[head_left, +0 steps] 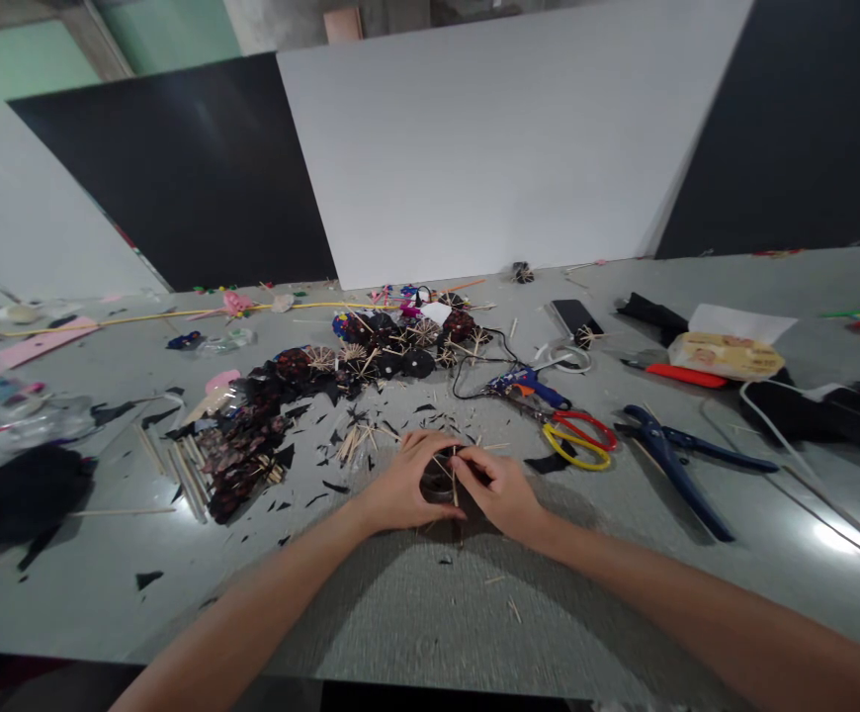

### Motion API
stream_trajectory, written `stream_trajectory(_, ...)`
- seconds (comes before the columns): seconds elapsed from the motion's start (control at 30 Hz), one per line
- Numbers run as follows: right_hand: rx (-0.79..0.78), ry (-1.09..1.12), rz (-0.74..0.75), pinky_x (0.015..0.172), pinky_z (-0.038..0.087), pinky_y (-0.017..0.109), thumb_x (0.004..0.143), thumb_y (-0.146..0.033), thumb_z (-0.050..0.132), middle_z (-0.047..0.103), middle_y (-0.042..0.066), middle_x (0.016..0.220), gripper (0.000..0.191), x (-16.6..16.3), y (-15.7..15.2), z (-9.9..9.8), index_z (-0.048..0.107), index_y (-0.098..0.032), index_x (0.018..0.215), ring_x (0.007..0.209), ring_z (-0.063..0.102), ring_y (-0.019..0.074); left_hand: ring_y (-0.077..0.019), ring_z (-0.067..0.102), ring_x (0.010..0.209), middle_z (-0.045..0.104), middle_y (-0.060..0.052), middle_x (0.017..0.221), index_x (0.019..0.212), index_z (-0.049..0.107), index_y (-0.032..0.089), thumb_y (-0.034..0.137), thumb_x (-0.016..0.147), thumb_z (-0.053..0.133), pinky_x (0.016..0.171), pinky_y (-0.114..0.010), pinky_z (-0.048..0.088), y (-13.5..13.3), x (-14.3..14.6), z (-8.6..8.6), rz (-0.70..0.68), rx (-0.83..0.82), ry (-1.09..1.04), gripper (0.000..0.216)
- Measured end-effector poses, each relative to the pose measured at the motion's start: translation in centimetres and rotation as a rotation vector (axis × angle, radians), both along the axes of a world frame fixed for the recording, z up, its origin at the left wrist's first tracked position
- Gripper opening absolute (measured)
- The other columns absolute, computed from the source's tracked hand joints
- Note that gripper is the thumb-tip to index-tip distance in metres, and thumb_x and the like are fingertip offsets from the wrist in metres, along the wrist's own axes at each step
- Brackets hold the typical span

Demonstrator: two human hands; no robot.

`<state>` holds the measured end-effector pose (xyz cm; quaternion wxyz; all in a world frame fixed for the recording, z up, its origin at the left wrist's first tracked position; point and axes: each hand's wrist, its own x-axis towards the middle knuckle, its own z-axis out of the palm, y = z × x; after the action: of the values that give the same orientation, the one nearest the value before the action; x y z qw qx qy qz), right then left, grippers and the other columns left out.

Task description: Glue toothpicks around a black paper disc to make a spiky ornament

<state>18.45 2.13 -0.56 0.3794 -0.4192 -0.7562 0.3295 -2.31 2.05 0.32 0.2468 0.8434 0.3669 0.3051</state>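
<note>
Near the front middle of the table, my left hand [404,485] curls its thumb and fingers around a small dark round piece [437,483], mostly hidden between my hands. My right hand [500,487] pinches a thin wooden stick [455,485] against the near side of that piece. Just beyond my left hand lies a loose bunch of short sticks [356,442]. Farther back is a heap of dark fabric pieces [419,363], several with sticks fanned out in a wheel shape.
To the right lie scissors [585,440] with red and yellow handles, a blue glue gun [526,384], blue pliers [671,465], a red cutter knife [686,375] and a phone [576,318]. Patterned dark fabric [244,445] is piled at left. Black scraps are scattered around.
</note>
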Motion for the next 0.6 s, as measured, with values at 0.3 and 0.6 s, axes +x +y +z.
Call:
stream_trajectory(0.3, -0.007, -0.003, 0.011, 0.067, 0.048, 0.028, 0.103, -0.042, 0.050, 0.074, 0.000, 0.079, 0.028, 0.06, -0.03, -0.16, 0.070, -0.023, 0.097, 0.070, 0.067, 0.0175, -0.0313, 0.049, 0.134, 0.059, -0.013, 0.138, 0.143, 0.046, 0.025, 0.058, 0.071, 0.089, 0.116, -0.051, 0.040, -0.09, -0.02, 0.20, 0.000, 0.010, -0.001, 0.090)
stream_trajectory(0.6, -0.003, -0.021, 0.003, 0.065, 0.048, 0.028, 0.103, -0.043, 0.049, 0.074, 0.000, 0.078, 0.028, -0.01, 0.02, -0.08, 0.070, -0.024, 0.097, 0.068, 0.067, 0.0177, -0.0331, 0.049, 0.135, 0.059, -0.014, 0.138, 0.145, 0.046, 0.026, 0.059, 0.073, 0.087, 0.116, -0.054, 0.040, -0.17, 0.04, 0.29, 0.009, 0.010, 0.015, 0.089)
